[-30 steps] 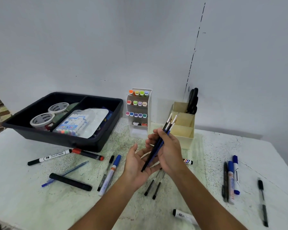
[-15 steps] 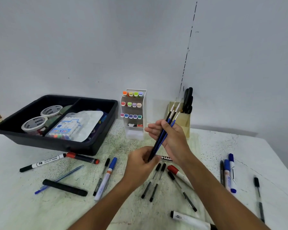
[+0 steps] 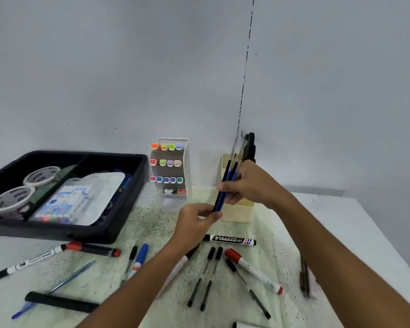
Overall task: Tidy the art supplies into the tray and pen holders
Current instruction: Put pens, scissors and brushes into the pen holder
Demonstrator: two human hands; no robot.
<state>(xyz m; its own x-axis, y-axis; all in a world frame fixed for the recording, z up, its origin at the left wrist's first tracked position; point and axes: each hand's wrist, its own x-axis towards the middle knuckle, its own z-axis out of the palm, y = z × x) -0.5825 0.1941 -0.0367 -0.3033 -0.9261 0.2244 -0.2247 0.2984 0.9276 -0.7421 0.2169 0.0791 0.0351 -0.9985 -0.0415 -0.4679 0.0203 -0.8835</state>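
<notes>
A bundle of thin blue and black paintbrushes point(image 3: 226, 183) stands tilted, bristles up, in front of the cream pen holder point(image 3: 240, 213). My right hand point(image 3: 251, 185) grips the bundle at its middle. My left hand point(image 3: 197, 220) pinches its lower ends. Black scissors point(image 3: 251, 146) stick out of the cream holder behind the brushes. The black tray point(image 3: 118, 223) at the left holds tape rolls point(image 3: 12, 197) and a plastic marker pack point(image 3: 66, 204). A white tiered holder point(image 3: 173, 171) carries rows of coloured markers.
Loose on the table lie a whiteboard marker point(image 3: 231, 239), a red-capped marker point(image 3: 253, 271), several black pens point(image 3: 205, 279), a blue-capped marker point(image 3: 139, 259), a black-and-white marker point(image 3: 26, 263), a red-ended black marker point(image 3: 92, 249), a black bar point(image 3: 59, 301) and pens at the right point(image 3: 304, 278).
Both hands have carried the brush bundle up and to the right, close to the cream holder. My left hand went from open under the bundle to pinching its lower ends.
</notes>
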